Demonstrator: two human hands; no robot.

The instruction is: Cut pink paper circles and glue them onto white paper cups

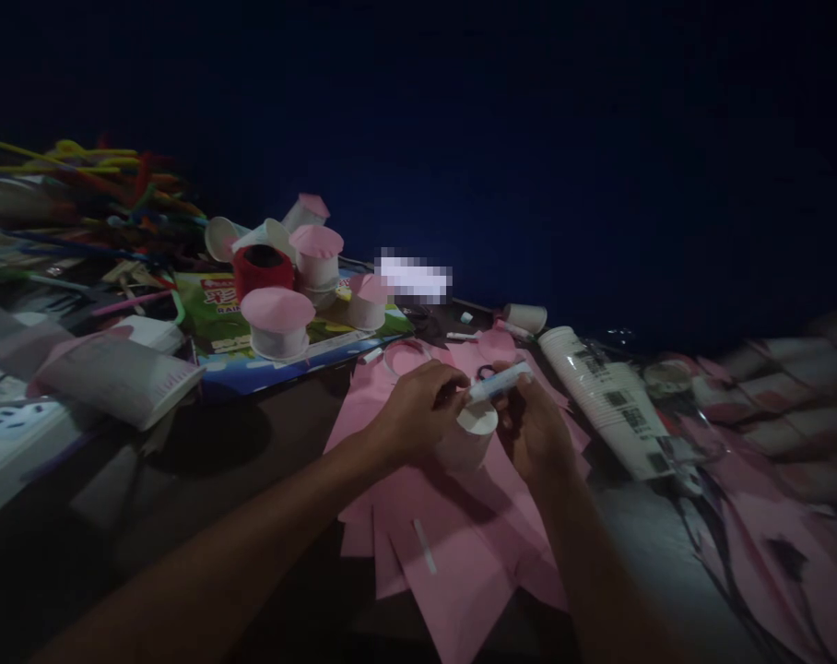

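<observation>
A white paper cup point(468, 447) stands on pink paper sheets point(460, 599), its pale round end facing up. My right hand point(537, 429) is closed on a small white-and-blue tube point(500, 382), slanted above the cup. Bent fingers of my left hand point(424, 410) meet at the tube's left end, beside the cup's rim. Whatever sits between those fingertips is hidden. A thin white strip point(425, 546) lies on the pink paper nearer to me. Behind my hands are a clear tape ring point(405, 358) and a pink paper circle point(497, 346).
Several cups with pink tops point(278, 323) stand on a colourful packet point(211, 314) at left, around a red roll point(263, 272). Pipe cleaners point(142, 184) pile up behind a power strip point(24, 429). To the right lie stacked paper cups point(602, 397) in plastic.
</observation>
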